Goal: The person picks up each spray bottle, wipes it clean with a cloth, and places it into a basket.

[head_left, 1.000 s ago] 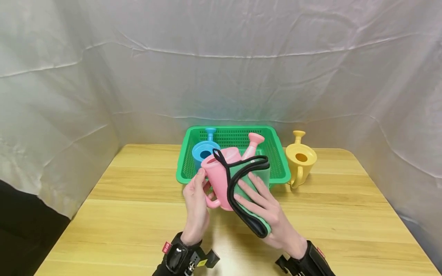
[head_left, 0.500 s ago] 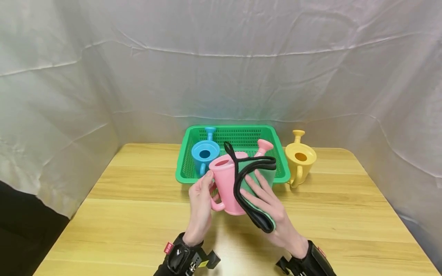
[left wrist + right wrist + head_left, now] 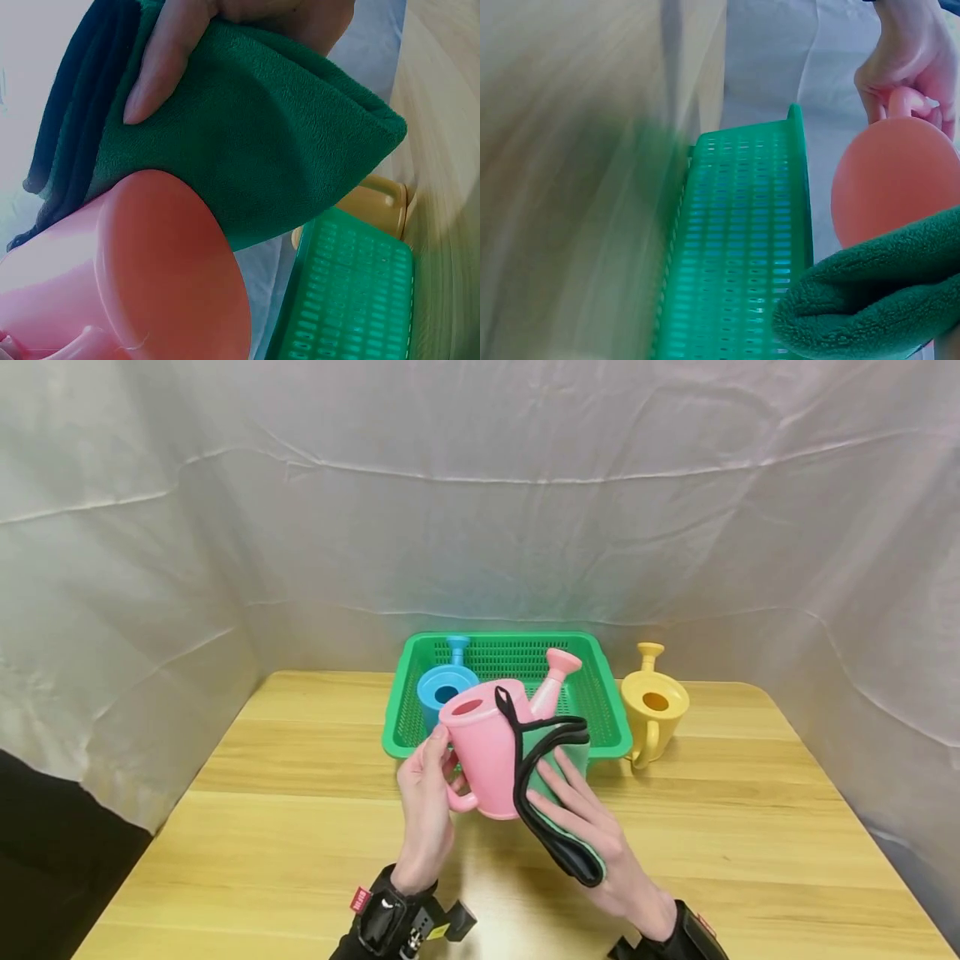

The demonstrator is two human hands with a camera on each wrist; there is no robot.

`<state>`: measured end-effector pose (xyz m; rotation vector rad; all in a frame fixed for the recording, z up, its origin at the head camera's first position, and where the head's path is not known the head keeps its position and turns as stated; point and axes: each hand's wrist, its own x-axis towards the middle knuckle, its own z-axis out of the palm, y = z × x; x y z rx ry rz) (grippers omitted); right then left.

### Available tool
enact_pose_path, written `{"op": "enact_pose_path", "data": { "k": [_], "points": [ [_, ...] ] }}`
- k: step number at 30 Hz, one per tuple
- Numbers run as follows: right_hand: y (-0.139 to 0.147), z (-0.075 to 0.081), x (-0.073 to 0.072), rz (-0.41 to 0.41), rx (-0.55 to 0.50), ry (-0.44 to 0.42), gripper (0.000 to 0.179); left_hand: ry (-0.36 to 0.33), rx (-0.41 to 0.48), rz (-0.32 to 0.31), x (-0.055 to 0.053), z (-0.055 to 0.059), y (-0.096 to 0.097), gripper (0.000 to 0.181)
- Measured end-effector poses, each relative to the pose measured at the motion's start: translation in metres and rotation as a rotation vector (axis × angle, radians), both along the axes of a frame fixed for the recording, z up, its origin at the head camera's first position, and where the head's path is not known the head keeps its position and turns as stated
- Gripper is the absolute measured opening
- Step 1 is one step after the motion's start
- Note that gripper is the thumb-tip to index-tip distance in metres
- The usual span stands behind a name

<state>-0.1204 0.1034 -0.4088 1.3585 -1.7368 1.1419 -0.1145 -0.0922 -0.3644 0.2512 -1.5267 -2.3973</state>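
A pink watering can is held up in front of the basket, tilted, its spout pointing to the far right. My left hand grips it by the handle; the right wrist view shows those fingers curled round the handle. My right hand holds a folded green cloth with black edging against the can's right side. In the left wrist view the thumb lies on one face of the cloth, beside the can's base. The other right-hand fingers spread over its opposite face.
Behind the hands stands a green perforated basket, with a blue watering can inside at its left. A yellow watering can stands on the wooden table right of the basket. A pale sheet hangs behind.
The pink can first shifted right and nearer, then back left and farther. The cloth has slid to the right along its side, baring more of the can.
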Motion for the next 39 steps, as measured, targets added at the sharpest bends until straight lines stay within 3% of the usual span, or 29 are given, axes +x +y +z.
{"op": "enact_pose_path", "data": {
  "k": [6,12,17,23,29,34,39],
  "points": [
    [-0.002,0.001,0.000,-0.001,-0.043,-0.028,0.048,0.001,-0.029,-0.017,0.001,-0.001,0.003,0.034],
    [-0.012,0.015,-0.006,-0.031,-0.092,-0.042,0.048,-0.033,-0.072,-0.051,0.001,-0.003,0.007,0.036],
    [-0.017,0.022,-0.009,-0.049,-0.093,-0.038,0.044,-0.036,-0.069,-0.040,0.001,-0.004,0.006,0.035],
    [-0.014,0.012,-0.002,-0.029,-0.062,-0.003,0.040,-0.015,-0.020,-0.027,0.001,0.000,0.002,0.033],
    [-0.005,-0.001,0.006,-0.011,-0.033,-0.003,0.048,0.028,0.009,-0.014,0.000,0.002,-0.001,0.034],
    [-0.005,-0.001,0.007,-0.007,-0.053,-0.026,0.051,0.027,-0.032,-0.017,0.001,0.001,-0.001,0.038],
    [-0.010,0.007,0.003,-0.033,-0.091,-0.051,0.042,0.010,-0.098,-0.047,0.002,-0.002,0.003,0.043]
  ]
}}
